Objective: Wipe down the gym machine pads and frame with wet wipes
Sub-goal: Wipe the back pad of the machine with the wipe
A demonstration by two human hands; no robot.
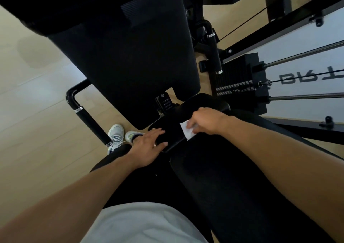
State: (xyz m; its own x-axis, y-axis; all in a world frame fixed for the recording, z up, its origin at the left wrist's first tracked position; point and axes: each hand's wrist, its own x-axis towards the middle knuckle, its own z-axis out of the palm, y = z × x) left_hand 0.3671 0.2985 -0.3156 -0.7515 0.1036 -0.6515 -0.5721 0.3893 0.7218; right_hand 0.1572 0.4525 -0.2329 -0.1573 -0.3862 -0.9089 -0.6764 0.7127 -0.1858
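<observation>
The one white wet wipe (188, 131) lies on the small black seat pad (167, 131), pressed under the curled fingers of the right hand (204, 120), while the left hand (147, 146) rests spread and flat on the pad's near edge. The wipe looks light, limp and damp, so it is likely best bunched under the fingertips rather than held by a corner; the vinyl pad seems firm and may turn slick when wet. Counted: one wipe, two hands, one tall back pad (126, 56), two side handles (91, 123).
</observation>
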